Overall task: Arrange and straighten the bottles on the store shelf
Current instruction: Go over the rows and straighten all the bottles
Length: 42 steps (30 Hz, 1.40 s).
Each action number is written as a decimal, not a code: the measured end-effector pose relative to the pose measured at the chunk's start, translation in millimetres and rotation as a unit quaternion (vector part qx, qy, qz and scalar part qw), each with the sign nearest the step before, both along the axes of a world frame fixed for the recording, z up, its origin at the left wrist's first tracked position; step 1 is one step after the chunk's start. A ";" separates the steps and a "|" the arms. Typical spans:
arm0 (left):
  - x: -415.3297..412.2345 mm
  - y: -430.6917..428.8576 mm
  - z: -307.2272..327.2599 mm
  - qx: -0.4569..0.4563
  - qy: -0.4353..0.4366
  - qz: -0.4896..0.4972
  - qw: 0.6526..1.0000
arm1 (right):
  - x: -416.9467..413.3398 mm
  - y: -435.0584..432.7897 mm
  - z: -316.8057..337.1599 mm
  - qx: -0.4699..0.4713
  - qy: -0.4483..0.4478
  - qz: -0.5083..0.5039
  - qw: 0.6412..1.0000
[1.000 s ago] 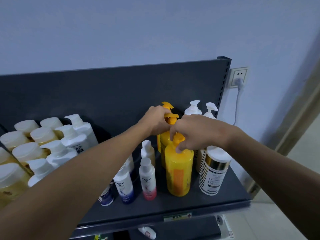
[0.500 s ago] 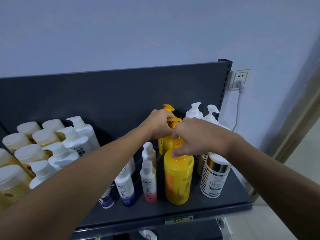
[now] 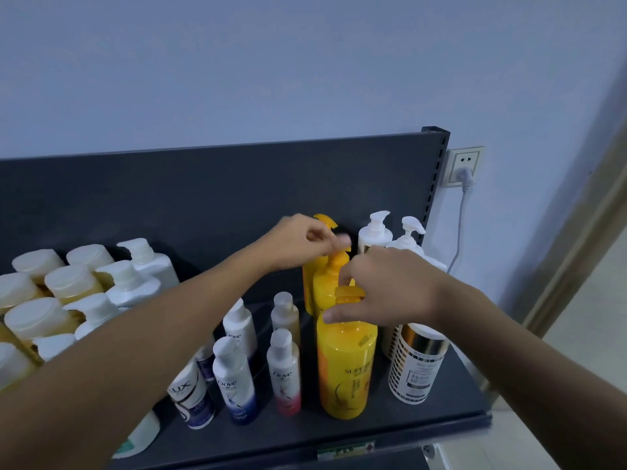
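Both hands [image 3: 390,290] grip pump tops of 2 yellow bottles [image 3: 346,364].

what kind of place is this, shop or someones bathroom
Most likely a shop, or a mock-up of one. The dark metal shelf has a slotted retail upright and a label strip on its front edge, and several identical yellow pump bottles and Dove bottles stand in rows, like stock.

Head view, close above shelf [image 3: 390,432]
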State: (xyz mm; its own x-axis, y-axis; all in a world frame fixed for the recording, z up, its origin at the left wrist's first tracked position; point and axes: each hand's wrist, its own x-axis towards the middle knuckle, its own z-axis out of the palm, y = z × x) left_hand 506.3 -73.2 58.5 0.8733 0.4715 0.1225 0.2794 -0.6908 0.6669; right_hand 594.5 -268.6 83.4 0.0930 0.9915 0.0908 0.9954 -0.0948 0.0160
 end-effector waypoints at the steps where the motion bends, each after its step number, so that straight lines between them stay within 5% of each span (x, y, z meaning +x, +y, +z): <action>1: 2.3 6.5 1.4 -0.011 -0.041 0.037 0.998 | 4.5 -1.8 2.4 -0.006 0.023 -0.004 1.000; 3: 10.5 20.4 2.2 0.010 -0.068 0.103 0.992 | 13.6 -4.7 7.9 -0.022 0.061 -0.012 0.998; 9: 40.8 42.8 -16.0 0.068 0.081 0.095 0.990 | 38.9 -16.8 15.0 -0.005 0.112 -0.050 0.992; 26: 56.5 44.4 -32.3 0.081 0.011 0.098 0.992 | 68.3 -28.2 -7.4 0.086 0.157 -0.032 0.983; 33: 52.4 37.9 -20.5 0.087 0.062 0.100 0.989 | 67.2 -49.1 -3.5 0.092 0.137 -0.075 0.983; 42: 26.6 -13.9 16.5 0.075 -0.013 0.049 0.996 | 61.0 -70.5 4.8 -0.012 0.045 -0.145 0.988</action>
State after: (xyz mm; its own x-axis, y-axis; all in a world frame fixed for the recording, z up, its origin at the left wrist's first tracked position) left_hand 532.9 -87.1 75.0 0.8201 0.5282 0.2201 0.3334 -0.7537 0.5663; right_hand 655.5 -339.2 88.2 0.3811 0.9233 0.0465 0.9235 -0.3779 -0.0655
